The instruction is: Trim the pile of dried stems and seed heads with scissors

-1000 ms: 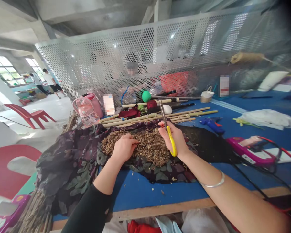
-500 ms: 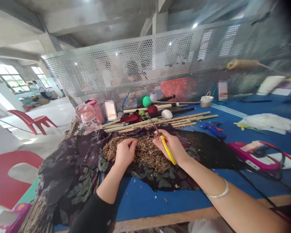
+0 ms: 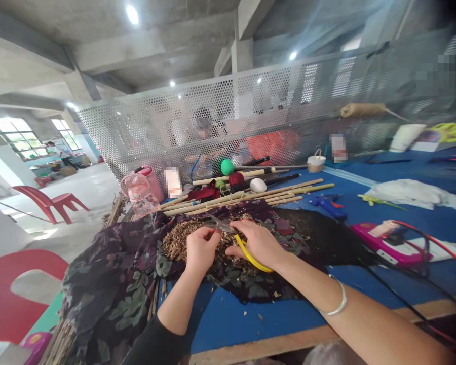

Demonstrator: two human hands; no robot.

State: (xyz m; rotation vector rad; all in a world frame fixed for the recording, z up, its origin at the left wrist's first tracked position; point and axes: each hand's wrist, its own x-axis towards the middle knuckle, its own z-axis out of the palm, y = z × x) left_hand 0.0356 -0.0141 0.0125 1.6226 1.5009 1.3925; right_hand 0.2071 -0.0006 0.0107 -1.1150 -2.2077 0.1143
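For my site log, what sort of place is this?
Likely a craft workshop: scissors in the right hand, long sticks on the blue table, and bare concrete beams overhead.

I can read no words, numbers or signs from here; two patches near the mesh screen [image 3: 231, 109] are pixelated.

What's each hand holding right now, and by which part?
The right hand holds the scissors by their yellow handles. Whether the left hand pinches anything between its fingertips can't be told.
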